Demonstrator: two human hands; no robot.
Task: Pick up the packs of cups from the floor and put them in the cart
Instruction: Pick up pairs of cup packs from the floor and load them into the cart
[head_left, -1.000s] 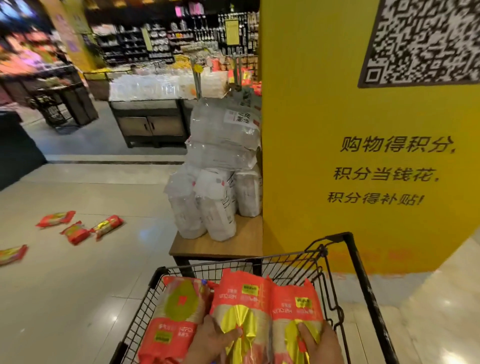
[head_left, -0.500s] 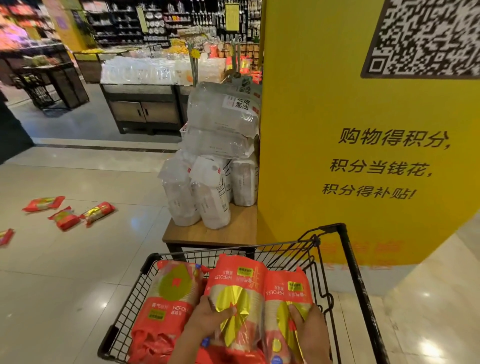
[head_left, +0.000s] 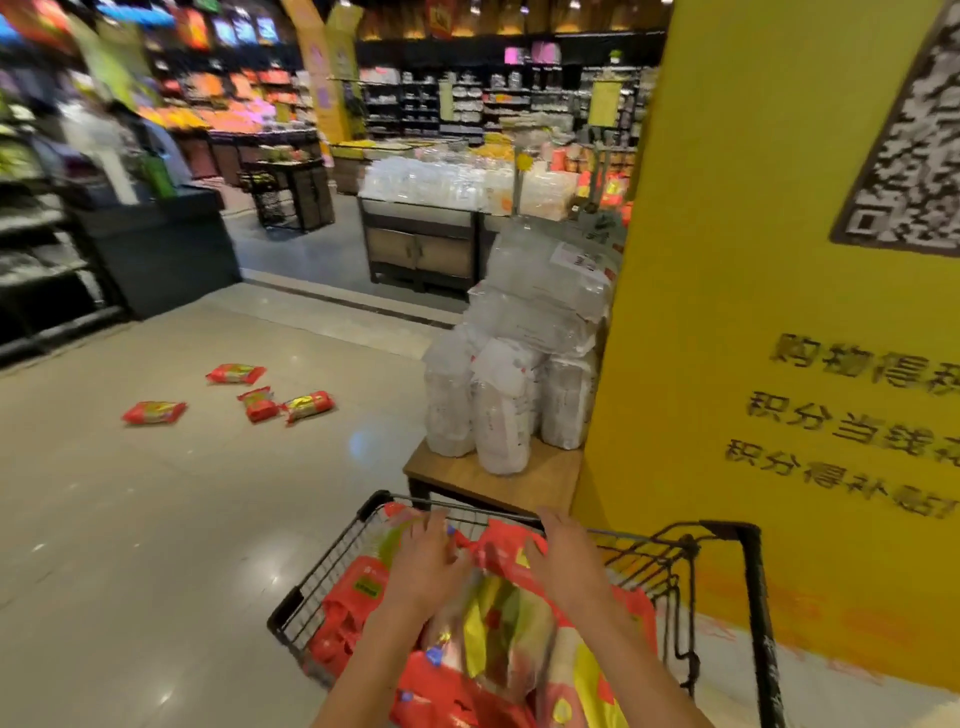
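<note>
Head view, your left hand (head_left: 426, 561) and right hand (head_left: 563, 558) both spread flat on the red packs of cups (head_left: 498, 623) inside the cart (head_left: 332, 566), gripping nothing, four more packs (head_left: 260, 402) on the floor (head_left: 156, 519) well off to your left hand's side.

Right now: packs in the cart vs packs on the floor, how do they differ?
The packs in the cart lie piled against each other inside the wire cart, with the left hand and right hand on them. The packs on the floor, four in view, lie scattered flat on the tiles, untouched. Both sets share red wrapping with gold or green.
</note>
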